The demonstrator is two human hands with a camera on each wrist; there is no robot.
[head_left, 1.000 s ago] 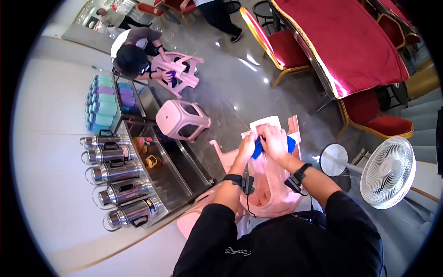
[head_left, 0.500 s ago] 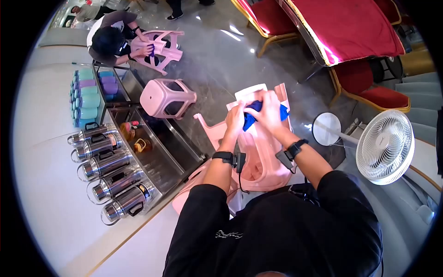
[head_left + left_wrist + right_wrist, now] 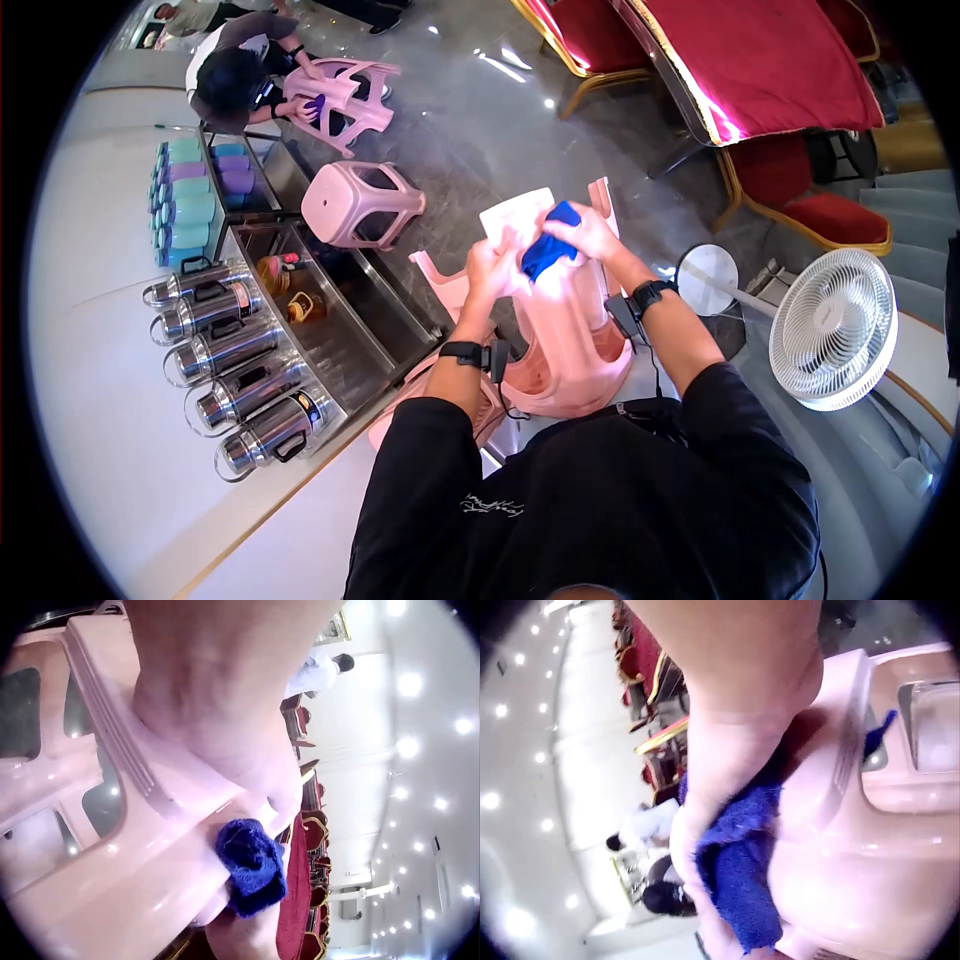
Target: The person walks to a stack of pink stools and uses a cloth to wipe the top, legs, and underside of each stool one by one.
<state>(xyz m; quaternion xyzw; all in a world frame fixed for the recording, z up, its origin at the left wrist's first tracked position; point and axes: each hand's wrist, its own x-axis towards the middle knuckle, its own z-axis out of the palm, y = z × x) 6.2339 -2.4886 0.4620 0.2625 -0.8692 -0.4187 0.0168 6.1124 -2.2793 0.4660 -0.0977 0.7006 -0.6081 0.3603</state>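
A pink plastic stool (image 3: 575, 350) lies on its side right in front of me, its legs pointing away from my body. My right hand (image 3: 592, 236) holds a bunched blue cloth (image 3: 552, 246) against the upper part of the stool. In the right wrist view the cloth (image 3: 742, 877) bulges out from under the fingers, against the pink plastic. My left hand (image 3: 487, 270) grips the stool at its left side, close to the cloth's lower end; its fingertips are hidden in the left wrist view, behind the hand itself.
Left of me stands a metal cart (image 3: 350, 330) with several steel flasks (image 3: 270, 430). Another pink stool (image 3: 335, 205) is ahead, near a crouching person (image 3: 235, 75) wiping a stool. A white fan (image 3: 833, 328) stands at right, below a red-covered table (image 3: 760, 70).
My left hand has shifted left and down along the stool, away from the right hand. The right hand has lifted part of the cloth, and the stool has turned slightly.
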